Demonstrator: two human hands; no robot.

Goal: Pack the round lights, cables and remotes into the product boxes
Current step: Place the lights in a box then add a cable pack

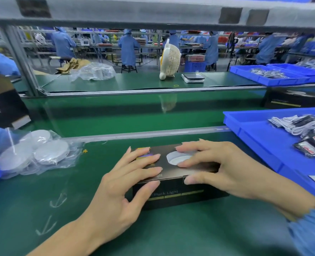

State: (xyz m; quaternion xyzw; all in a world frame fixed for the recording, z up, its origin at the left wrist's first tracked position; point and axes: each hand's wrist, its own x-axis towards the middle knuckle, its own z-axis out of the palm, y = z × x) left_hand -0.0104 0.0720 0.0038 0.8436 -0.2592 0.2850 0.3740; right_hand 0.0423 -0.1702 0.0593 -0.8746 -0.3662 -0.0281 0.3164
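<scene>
Left hand (123, 183), right hand (214, 167) flat, fingers spread

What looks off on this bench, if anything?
Nothing stands out. Both hands, left and right, press flat on the closed product box, which sits square on the green mat. Bagged round lights lie left; cables stay inside the blue tray.

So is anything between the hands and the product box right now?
No. Both the left hand and right hand already lie with straight fingers on top of the closed product box; nothing sits between them.
</scene>
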